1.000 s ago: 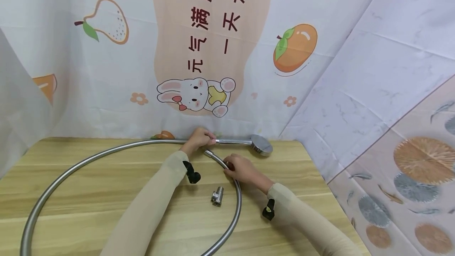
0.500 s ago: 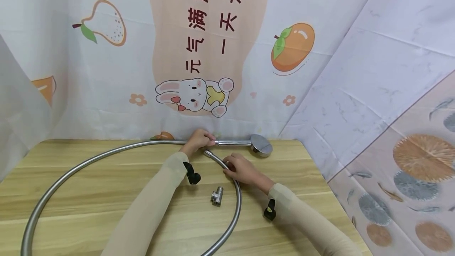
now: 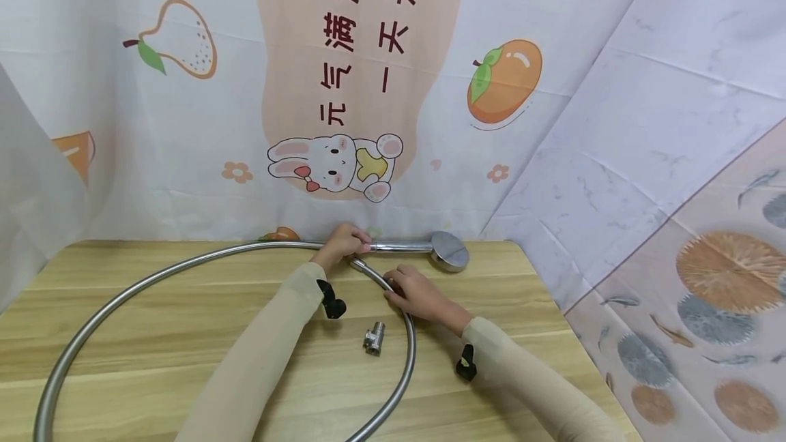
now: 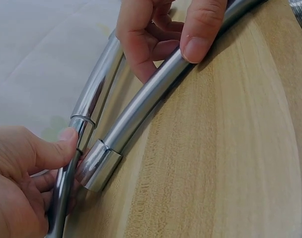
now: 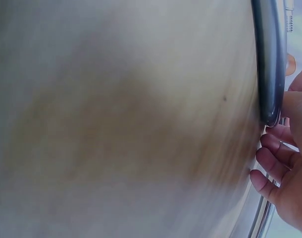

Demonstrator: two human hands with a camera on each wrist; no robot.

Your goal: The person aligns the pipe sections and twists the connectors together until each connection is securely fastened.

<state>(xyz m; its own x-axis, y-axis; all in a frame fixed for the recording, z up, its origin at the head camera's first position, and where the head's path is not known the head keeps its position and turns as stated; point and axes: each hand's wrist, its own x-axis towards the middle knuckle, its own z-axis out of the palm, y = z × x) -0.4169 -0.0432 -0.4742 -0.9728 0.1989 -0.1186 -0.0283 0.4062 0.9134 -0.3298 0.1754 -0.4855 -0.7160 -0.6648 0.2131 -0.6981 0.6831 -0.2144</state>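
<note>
A hand shower (image 3: 450, 252) with a round chrome head lies near the back of the table, joined to a grey metal shower hose (image 3: 411, 353). At this joint my left hand (image 3: 344, 243) grips the hose, its thumb (image 4: 67, 141) pressing on the chrome collar in the left wrist view. The hose loops round to its other end, where a chrome end nut (image 4: 99, 163) lies just beside the left fingers. My right hand (image 3: 420, 292) pinches the hose a little behind that nut, between thumb and fingers.
A small chrome tee-shaped fitting (image 3: 374, 339) lies on the wood-grain table (image 3: 295, 353) inside the hose loop. Behind the table hangs a printed curtain (image 3: 202, 121); a second patterned cloth (image 3: 663, 237) slopes along the right side.
The head view has shifted very slightly. Both hands keep their places and their grips on the hose.
</note>
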